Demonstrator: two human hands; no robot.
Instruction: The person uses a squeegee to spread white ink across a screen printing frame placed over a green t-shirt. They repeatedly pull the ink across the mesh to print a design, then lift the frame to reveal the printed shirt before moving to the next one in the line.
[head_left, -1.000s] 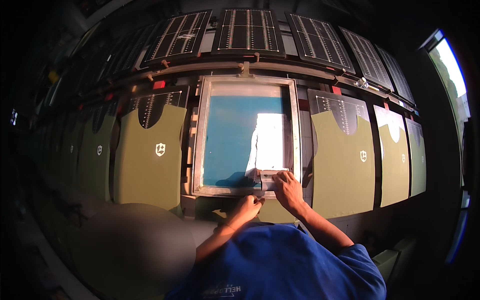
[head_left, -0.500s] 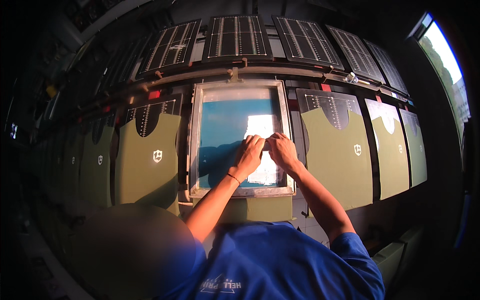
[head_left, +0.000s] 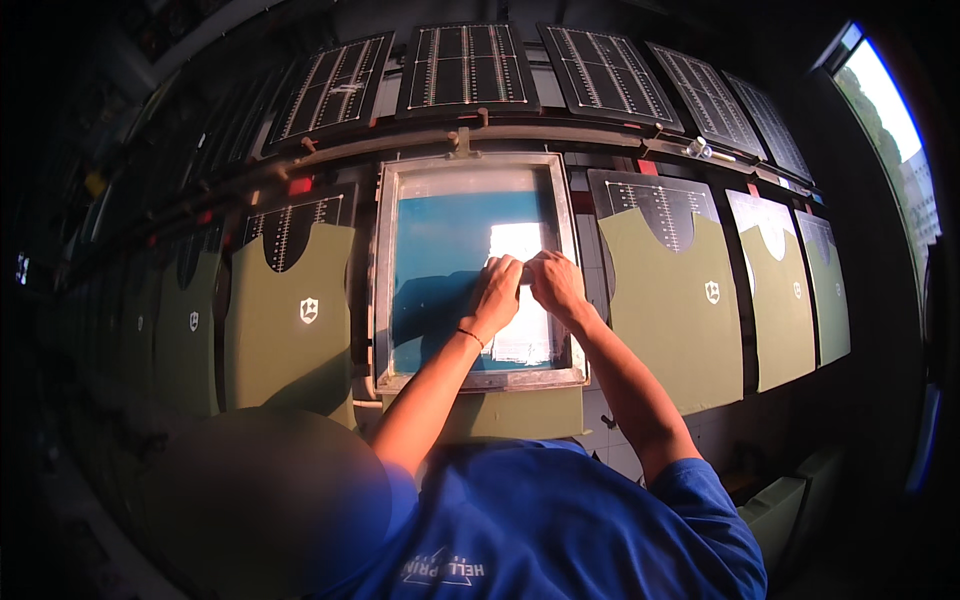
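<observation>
A metal-framed printing screen (head_left: 540, 378) with blue mesh (head_left: 435, 235) lies in the middle, over an olive shirt (head_left: 525, 412) whose lower edge shows below it. White ink (head_left: 514, 240) covers an upright patch right of the mesh's centre. Over this patch, my left hand (head_left: 497, 292) and my right hand (head_left: 554, 286) are side by side, fingers curled round a small dark squeegee (head_left: 526, 276). Most of the squeegee is hidden by my fingers; only a dark bit shows between the hands. Whether its blade touches the mesh cannot be seen.
Olive shirts with white shield prints lie on boards to the left (head_left: 290, 310) and right (head_left: 675, 310). A metal rail (head_left: 375, 143) runs behind the screen. Beyond it stands a row of black ruled boards (head_left: 468, 70). A bright window (head_left: 880, 90) is at far right.
Both hands, still gripping the squeegee, have slid slightly farther from me over the white patch. The whole view has shifted a little.
</observation>
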